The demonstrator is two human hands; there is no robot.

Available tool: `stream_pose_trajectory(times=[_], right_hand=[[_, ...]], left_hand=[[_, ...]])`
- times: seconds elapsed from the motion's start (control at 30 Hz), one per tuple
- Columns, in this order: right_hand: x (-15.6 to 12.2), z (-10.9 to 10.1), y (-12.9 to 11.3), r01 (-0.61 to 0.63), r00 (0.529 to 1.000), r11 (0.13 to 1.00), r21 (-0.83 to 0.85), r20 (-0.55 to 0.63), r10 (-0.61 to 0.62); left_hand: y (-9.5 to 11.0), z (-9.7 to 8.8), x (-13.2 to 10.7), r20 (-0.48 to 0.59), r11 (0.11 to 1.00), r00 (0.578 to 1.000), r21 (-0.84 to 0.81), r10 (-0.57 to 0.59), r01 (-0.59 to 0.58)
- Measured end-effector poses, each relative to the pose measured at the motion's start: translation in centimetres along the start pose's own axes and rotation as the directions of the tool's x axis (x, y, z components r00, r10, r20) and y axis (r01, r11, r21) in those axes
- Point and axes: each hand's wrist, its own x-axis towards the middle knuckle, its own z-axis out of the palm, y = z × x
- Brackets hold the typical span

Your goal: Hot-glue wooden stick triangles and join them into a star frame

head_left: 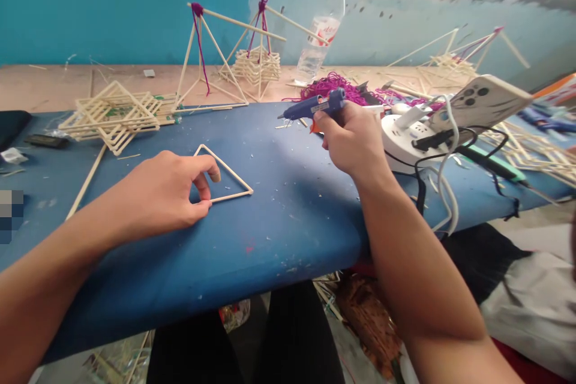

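Observation:
A small triangle of thin wooden sticks [231, 175] lies flat on the blue table [279, 216]. My left hand [166, 192] rests on its left side, thumb and forefinger pinched on the sticks there. My right hand [353, 141] is closed round a blue glue gun [315, 105], held above the table to the right of the triangle with its nozzle pointing left.
Stacked stick frames [112, 114] lie at the left. Stick tripods with purple yarn [211, 54] stand at the back beside a plastic bottle [320, 36]. A white power socket with cables [407, 135], a phone [483, 102] and a heap of purple yarn [335, 87] sit at the right.

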Motion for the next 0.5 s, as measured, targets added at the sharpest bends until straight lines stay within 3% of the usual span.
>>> stream_pose_trajectory(times=[0.13,0.37,0.5], right_hand=[[0.2,0.3,0.3,-0.003,1.0,1.0,0.004,0.024,0.003],[-0.1,0.5,-0.8,-0.009,0.984,1.0,0.019,0.178,0.006],[-0.1,0.6,-0.6,0.016,0.995,0.999,-0.052,0.103,-0.011]], left_hand=[[0.1,-0.1,0.0,0.014,1.0,1.0,0.011,-0.001,0.001],[0.3,-0.2,0.0,0.022,1.0,1.0,0.008,-0.013,0.013],[0.2,-0.1,0.1,0.001,1.0,1.0,0.005,0.01,-0.01]])
